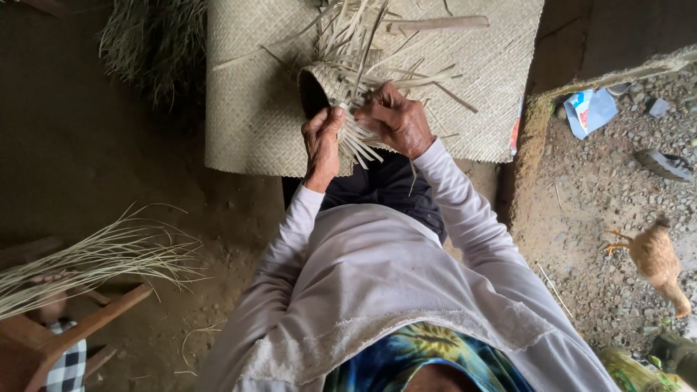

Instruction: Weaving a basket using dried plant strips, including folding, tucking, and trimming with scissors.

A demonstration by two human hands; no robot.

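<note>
**Half-woven basket over a mat**

Near the woven mat's point(247, 109) front edge, the left hand point(321, 145) and right hand point(397, 120) pinch loose strips of a pale, rounded palm-leaf basket point(330, 80). Its body looks woven; many strip ends remain unplaited.

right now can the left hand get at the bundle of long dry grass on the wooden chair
Probably not: the left hand grips the half-woven basket out front, while the grass bundle lies far back on the left.

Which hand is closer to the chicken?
The right hand. It is on the chicken's side of the half-woven basket; the left hand grips the strips on the far side.
</note>
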